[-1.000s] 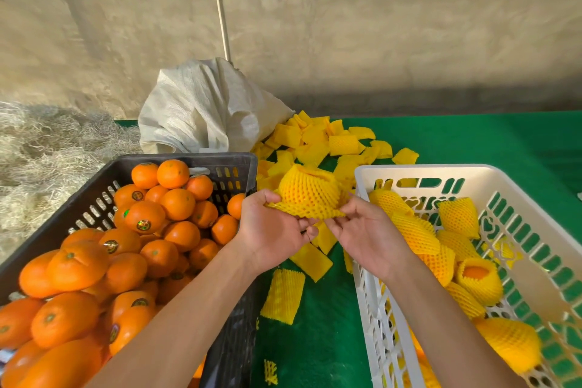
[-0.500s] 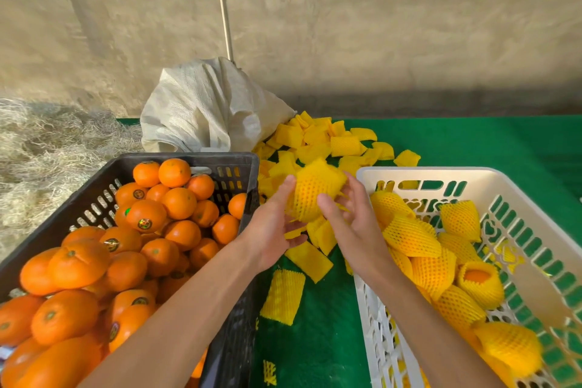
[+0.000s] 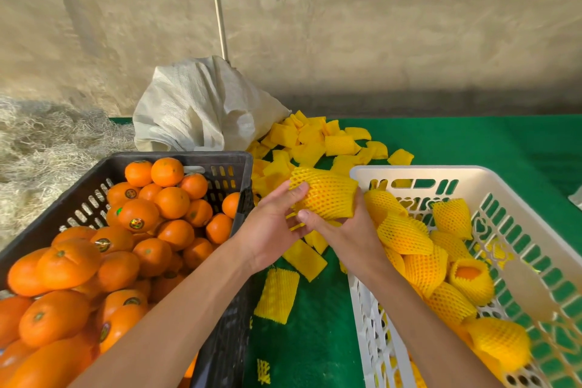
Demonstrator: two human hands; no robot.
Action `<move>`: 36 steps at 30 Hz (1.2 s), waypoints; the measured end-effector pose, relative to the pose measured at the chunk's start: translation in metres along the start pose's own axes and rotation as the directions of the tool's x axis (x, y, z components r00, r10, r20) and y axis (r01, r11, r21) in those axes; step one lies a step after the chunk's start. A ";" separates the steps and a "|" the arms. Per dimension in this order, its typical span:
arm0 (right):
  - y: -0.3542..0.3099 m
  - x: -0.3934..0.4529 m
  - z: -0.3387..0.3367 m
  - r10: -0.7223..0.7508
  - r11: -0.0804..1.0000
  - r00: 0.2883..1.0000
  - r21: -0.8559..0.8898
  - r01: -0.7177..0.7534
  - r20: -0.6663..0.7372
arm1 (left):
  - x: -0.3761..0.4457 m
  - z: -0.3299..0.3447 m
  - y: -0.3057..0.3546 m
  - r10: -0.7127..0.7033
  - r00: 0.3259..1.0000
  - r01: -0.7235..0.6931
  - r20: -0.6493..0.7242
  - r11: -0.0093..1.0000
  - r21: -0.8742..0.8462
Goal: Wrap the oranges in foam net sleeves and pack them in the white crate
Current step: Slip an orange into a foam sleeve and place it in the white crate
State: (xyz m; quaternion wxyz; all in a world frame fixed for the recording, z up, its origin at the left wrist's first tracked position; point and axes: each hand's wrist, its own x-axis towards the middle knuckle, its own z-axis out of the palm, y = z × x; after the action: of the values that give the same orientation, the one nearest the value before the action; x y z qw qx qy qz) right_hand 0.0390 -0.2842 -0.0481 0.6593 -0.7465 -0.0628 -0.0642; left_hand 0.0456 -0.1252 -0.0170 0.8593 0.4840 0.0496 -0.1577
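Observation:
An orange wrapped in a yellow foam net sleeve (image 3: 324,195) is held between the two crates, just left of the white crate (image 3: 419,172). My right hand (image 3: 343,230) grips it from below and behind, thumb on its lower left. My left hand (image 3: 271,227) has straight fingers touching the sleeve's left end. Several wrapped oranges (image 3: 422,261) lie inside the white crate. The black crate (image 3: 176,157) on the left is piled with bare oranges (image 3: 141,230).
Loose yellow foam sleeves (image 3: 311,142) lie scattered on the green table (image 3: 472,142) behind and between the crates. A white woven sack (image 3: 201,110) stands behind the black crate. Straw (image 3: 41,148) covers the ground at far left. A concrete wall rises beyond.
The wrapped orange has turned onto its side and shifted right toward the white crate. My right hand now cups it from below; my left hand's fingers have loosened to a touch.

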 end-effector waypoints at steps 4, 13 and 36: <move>-0.002 0.004 -0.009 -0.109 0.986 0.992 -0.137 0.099 -0.066 | 0.003 -0.001 -0.003 0.068 0.998 -0.069 0.012 0.994 0.086; 0.008 0.017 -0.059 -0.348 0.607 0.854 -0.787 -0.110 -0.387 | 0.009 -0.033 0.020 0.654 0.728 -0.385 -0.209 0.641 0.665; 0.048 0.019 0.012 0.305 0.056 0.870 -0.919 0.391 0.388 | 0.037 -0.159 -0.017 0.273 0.928 0.326 -0.254 -0.265 0.908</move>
State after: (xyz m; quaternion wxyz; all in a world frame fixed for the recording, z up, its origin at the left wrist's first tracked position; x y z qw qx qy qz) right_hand 0.0665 -0.2784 -0.0929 -0.0811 -0.9752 -0.1893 0.0814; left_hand 0.0856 -0.0072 -0.1234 0.0976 0.9906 0.0763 -0.0588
